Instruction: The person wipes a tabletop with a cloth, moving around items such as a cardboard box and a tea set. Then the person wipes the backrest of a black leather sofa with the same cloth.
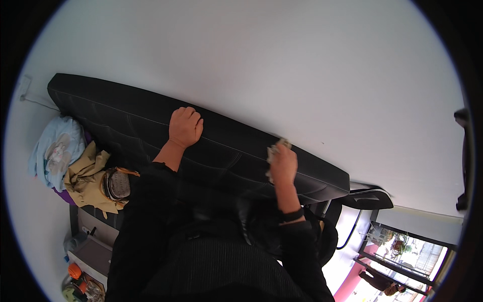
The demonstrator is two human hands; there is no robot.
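Observation:
The black padded backrest of a sofa [226,151], with pale stitching, runs slantwise before me against a white wall. My left hand [185,126] rests on its top edge with curled fingers, and I cannot tell whether anything is under them. Farther right, my right hand [285,164] presses a crumpled greyish cloth [272,154] onto the top of the backrest. Part of the cloth is hidden by the fingers, and the hand is slightly blurred.
At the left lie a light blue cloth item [60,151], a tan garment [85,177] and a patterned handbag [119,184]. Below them stands a small cabinet [92,256] with an orange object [74,270] near it. A black chair [368,198] is past the sofa's right end.

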